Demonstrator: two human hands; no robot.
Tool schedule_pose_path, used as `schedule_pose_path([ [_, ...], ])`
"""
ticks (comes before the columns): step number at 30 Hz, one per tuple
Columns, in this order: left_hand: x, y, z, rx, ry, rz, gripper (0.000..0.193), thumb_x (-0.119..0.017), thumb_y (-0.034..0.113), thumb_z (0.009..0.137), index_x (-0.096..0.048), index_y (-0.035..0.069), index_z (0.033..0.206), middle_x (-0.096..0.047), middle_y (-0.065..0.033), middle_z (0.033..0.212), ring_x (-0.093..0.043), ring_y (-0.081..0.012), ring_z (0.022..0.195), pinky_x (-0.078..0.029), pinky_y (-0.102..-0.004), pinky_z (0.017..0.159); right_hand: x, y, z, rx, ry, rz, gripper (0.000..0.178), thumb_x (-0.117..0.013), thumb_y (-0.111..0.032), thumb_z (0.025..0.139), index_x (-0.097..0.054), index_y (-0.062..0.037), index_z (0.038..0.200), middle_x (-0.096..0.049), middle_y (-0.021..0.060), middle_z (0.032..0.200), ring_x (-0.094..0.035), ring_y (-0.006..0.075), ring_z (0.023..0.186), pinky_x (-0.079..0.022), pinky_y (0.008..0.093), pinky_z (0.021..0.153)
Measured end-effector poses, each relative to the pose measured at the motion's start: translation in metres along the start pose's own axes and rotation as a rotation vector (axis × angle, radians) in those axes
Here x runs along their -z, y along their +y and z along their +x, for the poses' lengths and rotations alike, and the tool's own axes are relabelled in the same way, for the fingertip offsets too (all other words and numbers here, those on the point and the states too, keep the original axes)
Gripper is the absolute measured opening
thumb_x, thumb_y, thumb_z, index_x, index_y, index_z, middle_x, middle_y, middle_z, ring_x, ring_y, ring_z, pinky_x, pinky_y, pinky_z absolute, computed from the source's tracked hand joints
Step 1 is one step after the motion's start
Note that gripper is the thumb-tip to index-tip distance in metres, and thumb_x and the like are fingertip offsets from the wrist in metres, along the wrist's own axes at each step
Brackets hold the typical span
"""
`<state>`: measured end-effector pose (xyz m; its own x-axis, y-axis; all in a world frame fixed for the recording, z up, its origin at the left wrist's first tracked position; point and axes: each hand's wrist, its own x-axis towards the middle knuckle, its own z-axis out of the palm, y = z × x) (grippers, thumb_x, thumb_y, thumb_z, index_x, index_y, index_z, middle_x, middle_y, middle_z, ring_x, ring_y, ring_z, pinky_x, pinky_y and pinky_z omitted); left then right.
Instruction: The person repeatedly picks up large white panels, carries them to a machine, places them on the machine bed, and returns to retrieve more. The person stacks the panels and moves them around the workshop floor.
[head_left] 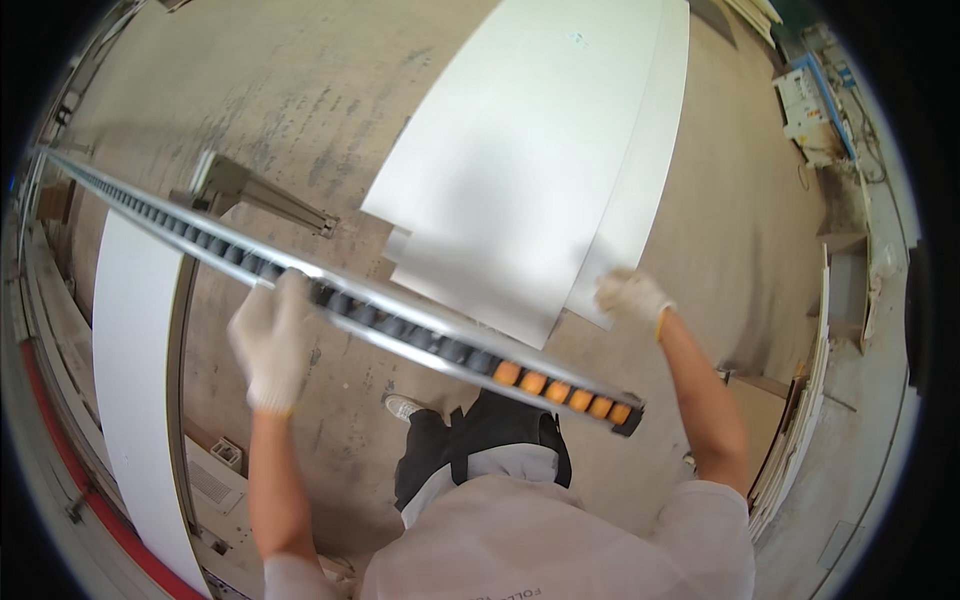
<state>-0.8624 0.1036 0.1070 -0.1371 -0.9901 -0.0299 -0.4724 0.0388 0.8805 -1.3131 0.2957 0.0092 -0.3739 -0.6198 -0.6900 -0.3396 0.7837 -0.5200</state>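
Note:
A long metal rail with rollers (395, 327), mostly black with several orange ones at its right end, runs slantwise across in front of me. My left hand (270, 345), in a pale work glove, is at the rail's near edge, its fingertips overlapping the rollers. It is smeared by motion, so whether it grips the rail cannot be told. My right hand (634, 296), gloved too, is raised beyond the rail's right end with its fingers curled in. Nothing shows in it. Behind it lies the near right corner of large white panels (530, 170), stacked a little out of line.
At left, a long white board (140, 380) lies beneath the rail beside a red strip (70, 450). A metal arm (265, 192) juts out beyond the rail. Board edges (795, 420) stand at right, near a control box (808, 112). Concrete floor (330, 90) surrounds the panels.

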Motion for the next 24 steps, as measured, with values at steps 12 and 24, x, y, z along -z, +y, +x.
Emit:
schedule_pose_path([
  [12,-0.235,-0.135,0.144,0.512,-1.099,1.199,0.078,-0.059,0.073,0.089,-0.071,0.001,0.117,-0.075,-0.0209,0.107,-0.073,-0.0327,0.084,-0.057,-0.0426,0.079,-0.168,0.103,0.035,-0.44,-0.222,0.917,0.064,-0.073,-0.047,0.095,-0.065,0.0133,0.113,-0.07,0.015,0.097,-0.067,0.0194,0.078,-0.057,0.0322,0.071],
  [24,-0.197,-0.061,0.143,0.533,-1.178,0.784,0.091,-0.06,0.081,0.085,-0.075,-0.008,0.091,-0.069,-0.0206,0.078,-0.067,-0.0332,0.073,-0.055,-0.0453,0.07,-0.127,0.089,-0.016,-0.219,-0.002,0.35,0.074,-0.061,-0.062,0.097,-0.068,0.0073,0.123,-0.074,0.0257,0.111,-0.07,0.0384,0.11,-0.052,0.0457,0.096],
])
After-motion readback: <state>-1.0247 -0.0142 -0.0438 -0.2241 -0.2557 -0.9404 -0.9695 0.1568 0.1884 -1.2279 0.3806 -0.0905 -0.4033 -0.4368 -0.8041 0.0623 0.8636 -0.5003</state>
